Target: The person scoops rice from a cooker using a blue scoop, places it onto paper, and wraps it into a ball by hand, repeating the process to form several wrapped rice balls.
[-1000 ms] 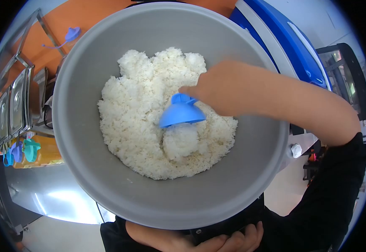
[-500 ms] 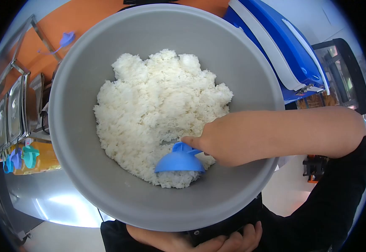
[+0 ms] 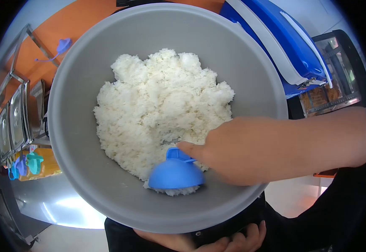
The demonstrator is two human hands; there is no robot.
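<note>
As right hand (image 3: 237, 155) pinches it, blue scoop (image 3: 175, 173) below grip, on rice (image 3: 162, 105)

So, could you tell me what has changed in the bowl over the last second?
The right hand drew the blue scoop from the middle of the rice to its near edge, dome up. The left hand still holds the grey bowl from below.

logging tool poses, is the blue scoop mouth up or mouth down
Mouth down: the blue scoop shows its rounded back, rice peeks from under its rim, right hand gripping it.
</note>
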